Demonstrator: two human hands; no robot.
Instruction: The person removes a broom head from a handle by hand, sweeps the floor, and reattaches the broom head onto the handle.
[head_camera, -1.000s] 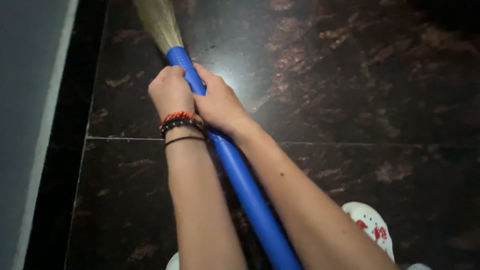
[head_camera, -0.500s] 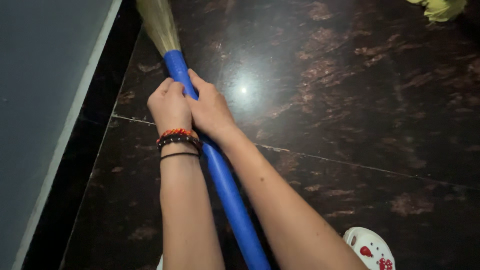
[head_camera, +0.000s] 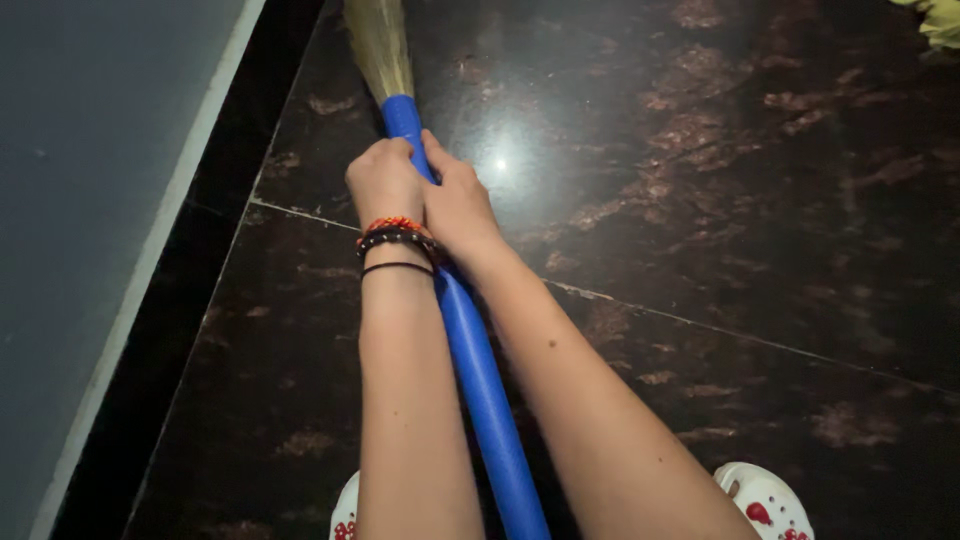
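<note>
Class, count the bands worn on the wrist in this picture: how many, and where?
3, all on the left wrist: an orange beaded one nearest the hand, a dark beaded one, then a thin black one.

— Where do the 2 hands sit?
— Side by side on the broom handle (head_camera: 478, 370): left hand (head_camera: 383, 182) at 9 o'clock of it, right hand (head_camera: 457, 205) at 3 o'clock, touching each other.
— And the bristles (head_camera: 379, 45)?
— Ahead, at 12 o'clock, over the floor (head_camera: 760, 200).
— Anything else?
— The wall base (head_camera: 150, 270) runs along 9 o'clock; 2 shoes, one (head_camera: 768, 500) at 4 o'clock, the other (head_camera: 345, 510) at 6 o'clock, stand on the floor.
</note>
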